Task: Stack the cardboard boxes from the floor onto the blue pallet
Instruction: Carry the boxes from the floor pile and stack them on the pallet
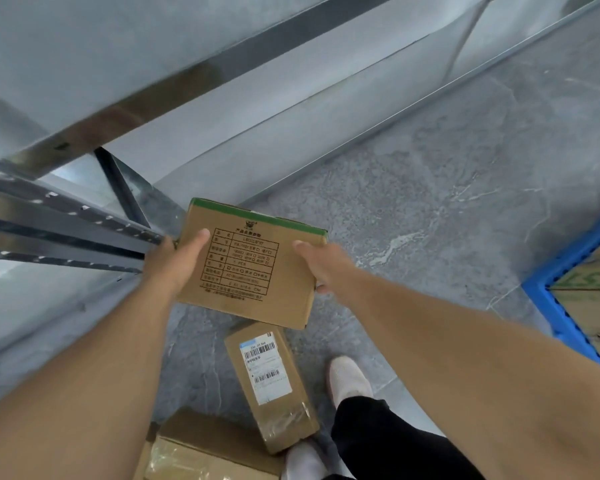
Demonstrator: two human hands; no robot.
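So I've got the grey floor filling most of the view, with the blue pallet at its right edge, already carrying cardboard. Both hands clamp a green-edged box up in the air: left hand on its left side, right hand on its right. Below, a labelled box lies on the floor beside my white shoe.

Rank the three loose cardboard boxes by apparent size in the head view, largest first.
1. Held box with printed table, nearest the camera, so unsure.
2. Floor box with barcode label.
Bottom-edge taped box: cropped, unrankable.
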